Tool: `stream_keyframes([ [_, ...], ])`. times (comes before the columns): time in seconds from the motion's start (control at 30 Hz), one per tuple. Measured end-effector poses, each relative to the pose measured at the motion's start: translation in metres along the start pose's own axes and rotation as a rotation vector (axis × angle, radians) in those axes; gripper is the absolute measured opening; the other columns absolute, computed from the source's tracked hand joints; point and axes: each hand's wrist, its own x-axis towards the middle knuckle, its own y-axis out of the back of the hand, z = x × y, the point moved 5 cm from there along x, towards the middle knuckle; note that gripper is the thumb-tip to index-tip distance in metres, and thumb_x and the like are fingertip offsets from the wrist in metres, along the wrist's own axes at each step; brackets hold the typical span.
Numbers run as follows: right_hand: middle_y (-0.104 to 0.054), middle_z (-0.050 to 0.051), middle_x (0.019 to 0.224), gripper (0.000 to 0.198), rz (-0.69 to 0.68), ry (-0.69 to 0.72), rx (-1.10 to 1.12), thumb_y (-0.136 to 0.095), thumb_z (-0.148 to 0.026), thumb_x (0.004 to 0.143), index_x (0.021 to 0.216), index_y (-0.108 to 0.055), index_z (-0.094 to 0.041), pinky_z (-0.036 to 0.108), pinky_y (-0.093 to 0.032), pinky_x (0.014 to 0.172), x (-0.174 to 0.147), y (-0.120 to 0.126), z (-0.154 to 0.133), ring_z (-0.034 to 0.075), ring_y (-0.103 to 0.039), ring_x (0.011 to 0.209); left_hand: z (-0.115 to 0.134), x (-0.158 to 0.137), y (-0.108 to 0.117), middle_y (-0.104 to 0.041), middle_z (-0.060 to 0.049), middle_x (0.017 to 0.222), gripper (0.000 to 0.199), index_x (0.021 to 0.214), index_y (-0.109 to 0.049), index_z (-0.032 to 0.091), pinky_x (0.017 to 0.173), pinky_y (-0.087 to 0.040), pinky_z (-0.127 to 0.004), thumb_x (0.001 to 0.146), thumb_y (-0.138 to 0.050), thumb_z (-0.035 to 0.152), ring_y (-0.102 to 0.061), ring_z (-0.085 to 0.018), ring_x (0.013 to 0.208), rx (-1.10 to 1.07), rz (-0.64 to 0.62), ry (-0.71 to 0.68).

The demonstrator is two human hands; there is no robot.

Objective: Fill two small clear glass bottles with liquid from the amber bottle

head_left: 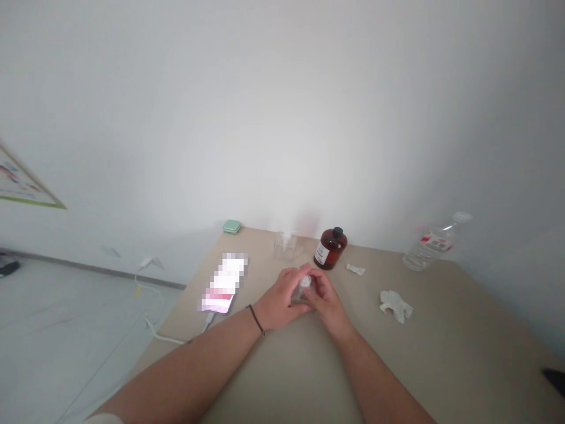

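The left hand [279, 301] and right hand [329, 301] hold a small clear bottle [305, 282] between them, near the brown bottle [336, 242]. Fingers hide most of it (whether it touches the table [282, 377], I can't tell).

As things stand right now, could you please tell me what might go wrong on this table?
The small clear container sits cupped between the left hand and right hand; it could slip if their hold loosens. The brown bottle stands just beyond the right hand, so a forward push might knock it. The white cable at the phone runs by the left forearm, which could snag it.
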Motion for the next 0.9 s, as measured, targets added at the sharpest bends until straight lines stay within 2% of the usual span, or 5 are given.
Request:
stream_keyframes([
  [0.17, -0.064, 0.004, 0.111, 0.041, 0.011, 0.032, -0.017, -0.074, -0.044, 0.076, 0.11, -0.056, -0.028, 0.043, -0.045, 0.099, 0.002, -0.0018, 0.0004, 0.024, -0.059, 0.108, -0.0004, 0.0006, -0.0002, -0.046, -0.012, 0.139, 0.089, 0.151, -0.022, 0.029, 0.111, -0.035, -0.054, 0.078, -0.07, 0.015, -0.04, -0.03, 0.129, -0.003, -0.007, 0.004],
  [0.47, -0.063, 0.004, 0.115, 0.036, -0.016, 0.01, -0.003, -0.068, -0.045, 0.082, 0.113, -0.056, -0.028, 0.043, -0.046, 0.098, -0.0014, -0.0007, -0.001, 0.024, -0.058, 0.111, -0.0017, -0.0002, -0.0005, -0.046, -0.012, 0.139, 0.087, 0.151, -0.023, 0.028, 0.111, -0.035, -0.051, 0.079, -0.071, 0.018, -0.04, -0.029, 0.13, 0.001, 0.004, 0.007],
  [0.63, -0.062, 0.004, 0.114, 0.04, -0.001, 0.037, -0.014, -0.072, -0.044, 0.079, 0.111, -0.056, -0.028, 0.042, -0.044, 0.1, 0.0007, -0.0011, 0.0013, 0.023, -0.058, 0.111, -0.0014, -0.0005, -0.0003, -0.046, -0.012, 0.139, 0.088, 0.151, -0.022, 0.029, 0.111, -0.036, -0.051, 0.079, -0.07, 0.016, -0.04, -0.029, 0.13, -0.004, -0.002, -0.01],
  [0.9, -0.061, 0.005, 0.116, 0.037, -0.026, 0.02, -0.003, -0.066, -0.047, 0.084, 0.114, -0.055, -0.028, 0.042, -0.044, 0.099, -0.0015, -0.0013, 0.0018, 0.023, -0.056, 0.112, -0.0013, 0.0003, -0.0001, -0.044, -0.011, 0.142, 0.088, 0.15, -0.023, 0.029, 0.111, -0.035, -0.052, 0.077, -0.071, 0.015, -0.04, -0.029, 0.13, 0.002, 0.007, -0.013],
])
